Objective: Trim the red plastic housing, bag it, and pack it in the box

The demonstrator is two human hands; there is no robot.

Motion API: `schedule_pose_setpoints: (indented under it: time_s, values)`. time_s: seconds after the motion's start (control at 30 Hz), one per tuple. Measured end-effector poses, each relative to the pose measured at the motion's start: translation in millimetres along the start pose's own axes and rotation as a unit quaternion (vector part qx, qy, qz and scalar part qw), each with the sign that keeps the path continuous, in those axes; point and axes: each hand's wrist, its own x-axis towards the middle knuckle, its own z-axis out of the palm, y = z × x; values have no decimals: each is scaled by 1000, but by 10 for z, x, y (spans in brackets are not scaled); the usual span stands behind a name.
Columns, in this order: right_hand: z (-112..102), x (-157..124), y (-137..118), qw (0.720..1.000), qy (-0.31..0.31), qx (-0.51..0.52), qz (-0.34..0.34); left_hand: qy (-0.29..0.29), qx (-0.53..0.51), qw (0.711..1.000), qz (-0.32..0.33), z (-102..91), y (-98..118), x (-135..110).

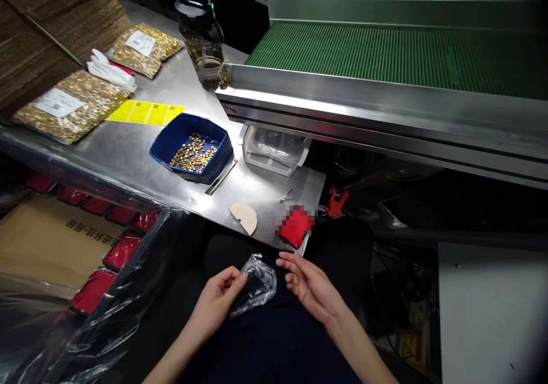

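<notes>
My left hand (pixel 220 298) pinches the edge of a clear plastic bag (pixel 262 287) above my lap. The bag's mouth gapes toward the right. Just right of it, my right hand (pixel 309 287) is held with fingers apart and nothing in them. Beyond that hand, a red packet (pixel 297 225), partly pixelated, lies at the table's front corner. A beige half-round piece (pixel 244 218) with a small notch rests on the table edge. Between these two and farther back is a small thin metal object (pixel 286 195).
A blue bin (pixel 184 124) holds small gold pieces. Bags of gold pieces (pixel 77 104), yellow labels (pixel 145 112) and a water bottle (pixel 200 36) stand behind. A green conveyor (pixel 363 53) borders the right, above a grey tray (pixel 274 164). At left, a plastic-lined box (pixel 148 247) contains red packets.
</notes>
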Motion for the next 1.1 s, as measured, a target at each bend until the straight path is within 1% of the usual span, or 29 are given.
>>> schedule_pose_setpoints:
  time_s: [0.13,0.2,0.27,0.37,0.43,0.5,0.53,0.57,0.6,0.67,0.7,0.73,0.77,0.8,0.83,0.87,0.9,0.93,0.97,1.0,1.03,1.1]
  values:
    - [114,365,91,995,49,78,-23,30,15,999,12,60,67,82]
    - [129,464,90,991,82,94,-54,43,23,999,21,80,114,117]
    - [95,486,73,984,120,93,-98,53,28,998,29,108,153,138]
    - [-28,375,-7,968,168,56,-180,64,35,996,43,181,195,169]
    - [-132,199,-95,956,184,18,-226,70,39,995,53,253,220,208]
    - [-229,-47,-183,940,198,-57,-271,71,45,994,65,339,251,269]
    - [-270,-186,-217,924,203,-123,-300,69,48,994,72,385,272,305]
    - [-303,-325,-240,900,196,-209,-329,65,50,993,80,432,298,343]
    - [-327,-455,-250,866,172,-310,-353,59,53,993,89,479,329,380]
    - [-349,-658,-234,776,87,-504,-369,43,62,991,107,566,411,439]
    - [-349,-721,-211,735,44,-573,-360,34,68,990,119,605,460,459]
    - [-346,-758,-183,696,12,-629,-347,27,78,988,132,640,511,471]
    - [-341,-770,-154,661,-4,-671,-335,22,92,985,147,673,563,475]
    - [-336,-765,-126,632,-7,-703,-327,18,109,980,164,705,613,473]
    - [-333,-747,-105,608,-5,-724,-325,14,130,974,184,735,658,466]
    - [-331,-724,-90,590,-2,-739,-324,7,153,966,206,765,696,456]
    - [-331,-702,-84,580,2,-748,-324,-3,178,957,230,796,727,445]
    - [-331,-684,-85,580,8,-749,-321,-15,202,946,254,828,749,434]
    - [-333,-673,-91,592,18,-742,-314,-27,223,934,276,860,764,422]
    - [-336,-670,-98,617,32,-727,-301,-36,243,923,296,890,774,410]
    - [-341,-675,-103,652,50,-701,-284,-41,259,913,313,917,781,398]
    - [-364,-696,-92,738,96,-621,-247,-37,281,899,333,955,791,374]
